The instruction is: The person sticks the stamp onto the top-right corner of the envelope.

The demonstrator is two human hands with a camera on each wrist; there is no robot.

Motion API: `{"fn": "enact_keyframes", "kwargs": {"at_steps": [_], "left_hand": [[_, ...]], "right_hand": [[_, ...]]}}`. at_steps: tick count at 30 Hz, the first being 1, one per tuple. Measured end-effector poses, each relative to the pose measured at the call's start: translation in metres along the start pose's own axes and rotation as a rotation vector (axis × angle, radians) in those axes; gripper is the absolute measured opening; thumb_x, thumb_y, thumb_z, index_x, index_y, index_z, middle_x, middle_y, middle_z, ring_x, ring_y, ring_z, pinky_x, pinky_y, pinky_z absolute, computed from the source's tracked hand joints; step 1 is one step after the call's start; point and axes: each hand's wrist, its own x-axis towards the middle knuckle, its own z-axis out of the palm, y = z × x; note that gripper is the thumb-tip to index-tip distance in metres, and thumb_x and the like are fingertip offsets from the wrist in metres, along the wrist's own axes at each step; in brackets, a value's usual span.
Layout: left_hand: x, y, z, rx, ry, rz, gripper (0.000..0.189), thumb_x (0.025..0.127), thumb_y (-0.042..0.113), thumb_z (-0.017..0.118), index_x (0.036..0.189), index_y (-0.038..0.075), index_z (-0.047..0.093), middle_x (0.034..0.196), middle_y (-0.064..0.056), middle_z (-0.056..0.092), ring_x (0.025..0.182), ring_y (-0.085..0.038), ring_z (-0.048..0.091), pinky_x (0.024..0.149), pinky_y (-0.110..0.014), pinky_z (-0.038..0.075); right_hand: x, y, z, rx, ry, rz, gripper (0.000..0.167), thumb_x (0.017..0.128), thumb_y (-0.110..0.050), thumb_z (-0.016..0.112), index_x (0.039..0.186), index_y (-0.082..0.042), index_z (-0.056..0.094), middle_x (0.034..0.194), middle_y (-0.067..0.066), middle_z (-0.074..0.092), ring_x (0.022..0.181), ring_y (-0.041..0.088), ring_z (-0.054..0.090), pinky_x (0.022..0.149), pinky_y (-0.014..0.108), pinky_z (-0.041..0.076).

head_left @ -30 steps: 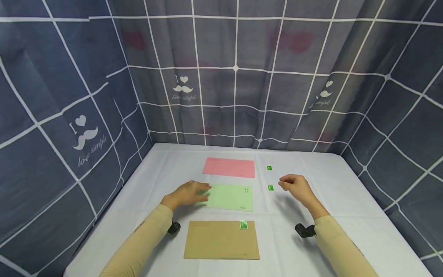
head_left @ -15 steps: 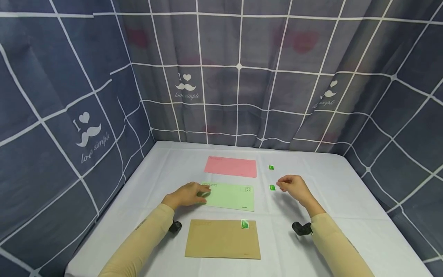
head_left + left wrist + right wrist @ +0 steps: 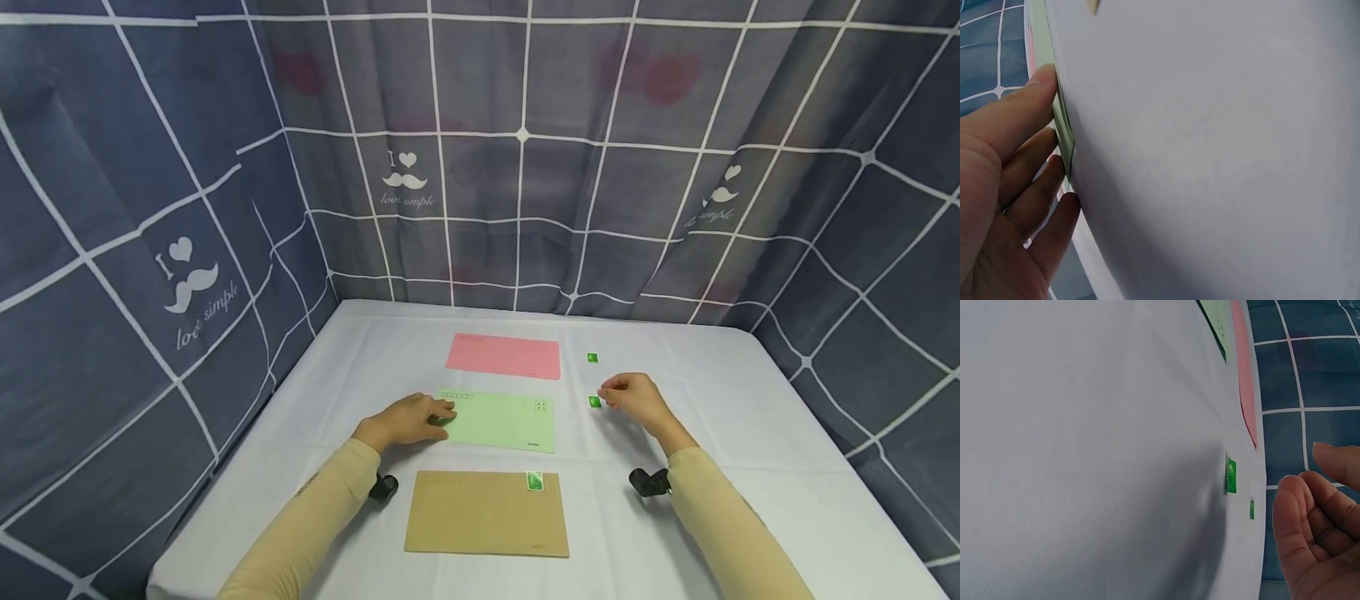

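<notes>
A light green envelope [image 3: 498,422] lies in the middle of the table, with my left hand [image 3: 411,417] resting its fingers on the left end. The left wrist view shows those fingers [image 3: 1047,75] spread along the envelope's edge. My right hand [image 3: 636,398] hovers beside the nearer green stamp [image 3: 595,402]. In the right wrist view its bent fingers [image 3: 1291,512] stand apart from the thumb, holding nothing, and that stamp lies on the cloth to their left. A second green stamp [image 3: 592,357] lies farther back.
A pink envelope [image 3: 502,356] lies behind the green one. Nearer to me is a brown envelope [image 3: 487,517] bearing a green stamp [image 3: 535,481] at its upper right corner. White cloth [image 3: 750,417] covers the table, and a dark checked curtain [image 3: 480,192] surrounds it.
My right hand has moved left, closer to the nearer stamp. My left fingers have settled on the green envelope's left end. The head view has shifted slightly.
</notes>
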Motion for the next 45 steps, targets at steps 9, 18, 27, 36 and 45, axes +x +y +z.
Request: {"fn": "enact_keyframes", "kwargs": {"at_steps": [9,18,27,36,45], "left_hand": [[-0.001,0.01,-0.009,0.05,-0.005,-0.045,0.044,0.091,0.029,0.074,0.132,0.014,0.067,0.148,-0.003,0.055,0.142,-0.032,0.046,0.12,-0.048,0.033],[-0.002,0.014,-0.012,0.09,-0.018,-0.077,0.046,0.091,0.031,0.074,0.133,0.015,0.066,0.15,-0.002,0.054,0.144,-0.029,0.044,0.123,-0.047,0.027],[-0.005,0.016,-0.009,0.079,-0.023,-0.093,0.046,0.092,0.032,0.073,0.134,0.015,0.065,0.151,-0.001,0.052,0.146,-0.032,0.041,0.123,-0.049,0.029],[-0.014,0.02,-0.003,0.061,-0.025,-0.113,0.045,0.091,0.032,0.073,0.133,0.016,0.066,0.151,0.0,0.052,0.145,-0.033,0.042,0.121,-0.05,0.031],[-0.021,0.023,0.003,0.075,-0.014,-0.109,0.045,0.089,0.032,0.075,0.13,0.015,0.068,0.149,0.0,0.055,0.138,-0.031,0.05,0.116,-0.047,0.039]], "right_hand": [[0.01,0.002,-0.002,-0.083,-0.006,0.028,0.024,0.095,-0.015,0.067,0.107,0.005,0.069,0.091,0.014,0.072,0.076,0.016,0.063,0.063,0.026,0.049],[0.011,-0.004,-0.006,-0.104,-0.006,0.001,0.025,0.093,-0.012,0.068,0.107,0.009,0.067,0.093,0.016,0.071,0.08,0.02,0.066,0.063,0.025,0.051],[0.012,0.0,-0.004,-0.11,-0.023,0.021,0.023,0.093,-0.014,0.067,0.106,0.006,0.068,0.087,0.01,0.071,0.073,0.015,0.063,0.063,0.024,0.05],[0.014,0.012,0.009,-0.139,-0.026,0.03,0.022,0.092,-0.015,0.068,0.102,0.004,0.07,0.075,0.004,0.067,0.067,0.013,0.057,0.06,0.026,0.046],[0.015,0.016,0.016,-0.135,-0.013,0.071,0.021,0.092,-0.012,0.068,0.104,0.006,0.068,0.079,0.006,0.067,0.069,0.014,0.058,0.06,0.026,0.047]]}}
